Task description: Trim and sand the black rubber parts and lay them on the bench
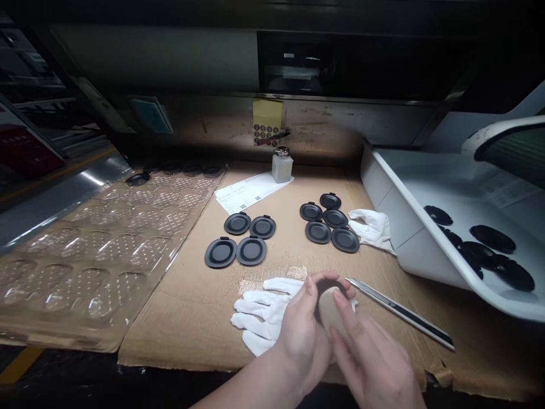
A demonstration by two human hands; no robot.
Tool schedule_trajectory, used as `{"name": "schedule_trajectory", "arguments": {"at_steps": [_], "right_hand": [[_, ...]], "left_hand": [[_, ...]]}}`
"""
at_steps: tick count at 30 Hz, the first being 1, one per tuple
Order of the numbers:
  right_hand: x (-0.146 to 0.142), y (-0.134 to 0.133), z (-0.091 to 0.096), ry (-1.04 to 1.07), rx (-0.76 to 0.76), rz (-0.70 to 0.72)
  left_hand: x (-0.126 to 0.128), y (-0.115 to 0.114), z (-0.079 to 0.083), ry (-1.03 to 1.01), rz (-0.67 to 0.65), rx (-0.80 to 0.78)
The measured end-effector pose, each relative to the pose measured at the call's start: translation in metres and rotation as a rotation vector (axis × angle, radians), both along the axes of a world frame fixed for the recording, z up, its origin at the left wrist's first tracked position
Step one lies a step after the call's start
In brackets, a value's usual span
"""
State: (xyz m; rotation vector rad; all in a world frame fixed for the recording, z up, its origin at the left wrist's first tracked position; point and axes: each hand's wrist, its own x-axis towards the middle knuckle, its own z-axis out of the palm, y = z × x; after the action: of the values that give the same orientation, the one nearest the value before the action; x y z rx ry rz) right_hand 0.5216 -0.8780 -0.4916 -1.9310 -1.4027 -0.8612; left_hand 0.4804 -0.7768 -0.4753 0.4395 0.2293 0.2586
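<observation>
Near the front edge of the table, my left hand (303, 326) is curled around a dark round lid (324, 287), with only its upper rim showing. My right hand (377, 355) presses a beige, rounded flat pad (330, 309) against the lid's face; whether it is cloth or sandpaper I cannot tell. A white glove (259, 312) lies flat beneath and left of my hands. To their right rests a utility knife (404, 312). Beyond them lie two groups of black oval lids, one on the left (251, 250) and one on the right (318, 232).
At left, a clear plastic blister tray (97, 241) holds several black lids along its far side. A white bin (426, 255) with more black pieces stands at right, a second white glove (372, 228) beside it. A pump bottle (282, 167) stands on a paper sheet (238, 196).
</observation>
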Motion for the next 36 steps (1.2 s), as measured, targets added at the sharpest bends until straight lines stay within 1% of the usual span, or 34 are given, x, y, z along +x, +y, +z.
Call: {"name": "schedule_trajectory", "arguments": {"at_steps": [2, 4, 8, 10, 11, 13, 15, 16, 17, 19, 21, 22, 24, 26, 29, 31, 32, 33, 35, 36], "right_hand": [[0.007, -0.007, 0.000, -0.030, -0.022, -0.049], [0.007, -0.008, 0.001, -0.038, -0.022, -0.077], [-0.005, 0.007, 0.001, 0.014, 0.035, 0.006], [-0.007, 0.009, -0.001, 0.008, 0.047, 0.028], [-0.005, 0.007, -0.002, -0.006, 0.041, 0.025], [0.003, -0.003, -0.002, -0.045, 0.013, -0.032], [0.015, -0.015, 0.003, -0.037, -0.028, -0.101], [0.021, -0.019, 0.007, -0.015, -0.041, -0.111], [0.026, -0.021, 0.012, 0.015, -0.046, -0.090], [0.033, -0.018, 0.022, 0.089, -0.060, 0.029], [0.036, -0.010, 0.026, 0.132, -0.102, 0.144], [0.036, -0.005, 0.026, 0.143, -0.123, 0.180], [0.032, 0.003, 0.022, 0.132, -0.145, 0.199], [0.024, 0.008, 0.016, 0.112, -0.114, 0.181], [0.011, 0.006, 0.011, 0.133, -0.099, 0.204], [0.008, -0.001, 0.011, 0.142, -0.095, 0.230], [0.009, -0.005, 0.012, 0.142, -0.073, 0.203], [0.012, -0.010, 0.013, 0.140, -0.026, 0.128], [0.021, -0.018, 0.017, 0.130, 0.081, -0.088], [0.025, -0.021, 0.020, 0.124, 0.113, -0.174]], "left_hand": [[0.000, 0.000, -0.001, -0.037, -0.011, -0.014], [-0.001, 0.000, -0.003, -0.041, -0.015, -0.023], [0.000, -0.001, -0.003, -0.001, -0.013, -0.019], [0.000, -0.001, -0.003, 0.011, -0.011, -0.025], [0.000, -0.001, -0.003, 0.006, -0.009, -0.028], [0.000, -0.001, -0.002, -0.014, 0.001, -0.025], [0.000, 0.000, -0.001, -0.011, 0.015, -0.024], [0.000, 0.000, 0.000, -0.003, 0.024, -0.017], [0.000, 0.000, 0.001, 0.006, 0.030, -0.008], [-0.001, -0.001, 0.002, 0.003, 0.014, 0.000], [-0.001, -0.001, 0.003, -0.013, -0.008, -0.011], [-0.001, -0.002, 0.004, -0.016, -0.012, -0.018], [-0.002, -0.001, 0.004, -0.008, -0.011, -0.022], [-0.002, -0.001, 0.004, 0.013, -0.020, -0.007], [-0.003, -0.001, 0.005, 0.032, -0.047, 0.015], [-0.002, -0.001, 0.005, 0.030, -0.060, 0.017], [-0.002, -0.001, 0.005, 0.031, -0.060, 0.017], [-0.002, -0.001, 0.005, 0.038, -0.057, 0.016], [-0.001, -0.001, 0.006, 0.055, -0.045, 0.011], [-0.001, -0.001, 0.006, 0.066, -0.040, 0.005]]}}
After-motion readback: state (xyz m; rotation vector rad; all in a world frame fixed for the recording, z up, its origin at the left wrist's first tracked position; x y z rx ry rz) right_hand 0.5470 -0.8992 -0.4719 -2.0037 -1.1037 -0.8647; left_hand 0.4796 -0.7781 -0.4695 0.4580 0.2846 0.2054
